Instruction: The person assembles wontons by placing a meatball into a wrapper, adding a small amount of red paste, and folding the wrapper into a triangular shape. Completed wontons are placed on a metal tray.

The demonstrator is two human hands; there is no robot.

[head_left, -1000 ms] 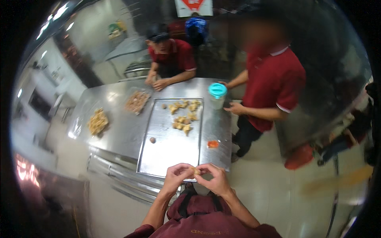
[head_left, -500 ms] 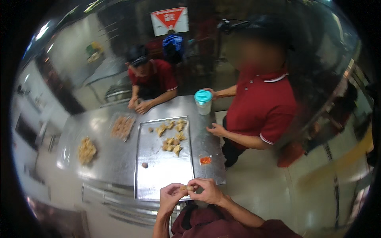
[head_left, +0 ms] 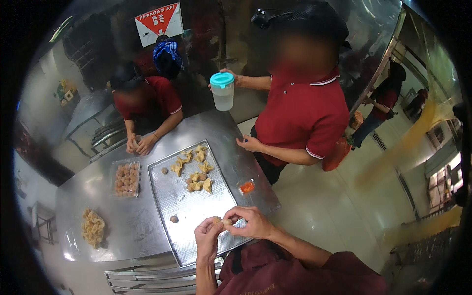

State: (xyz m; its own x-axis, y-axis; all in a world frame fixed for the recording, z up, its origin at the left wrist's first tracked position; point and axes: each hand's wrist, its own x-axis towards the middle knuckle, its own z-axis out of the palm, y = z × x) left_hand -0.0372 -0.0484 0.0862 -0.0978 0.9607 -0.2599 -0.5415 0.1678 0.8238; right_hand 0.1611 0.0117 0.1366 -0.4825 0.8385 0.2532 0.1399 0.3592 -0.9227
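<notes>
Pinching a small dumpling (head_left: 223,221) between both hands, left hand (head_left: 208,237) and right hand (head_left: 251,223) each with its grip pressed onto it, dumpling held above the near end of the metal tray (head_left: 184,216), folded dumplings (head_left: 195,172) at the tray's far end, tray on the steel counter (head_left: 93,187).

Red-and-white wall sign (head_left: 159,22) (top left); clear plastic pack (head_left: 126,178) on table (head_left: 98,196).

A person's left hand (head_left: 207,237) and right hand (head_left: 250,223) pinch a small dumpling (head_left: 223,221) together above a metal tray (head_left: 196,216) on a steel bench (head_left: 123,226). Folded dumplings (head_left: 194,169) lie farther up the tray. Two people in red shirts stand across the bench.
</notes>
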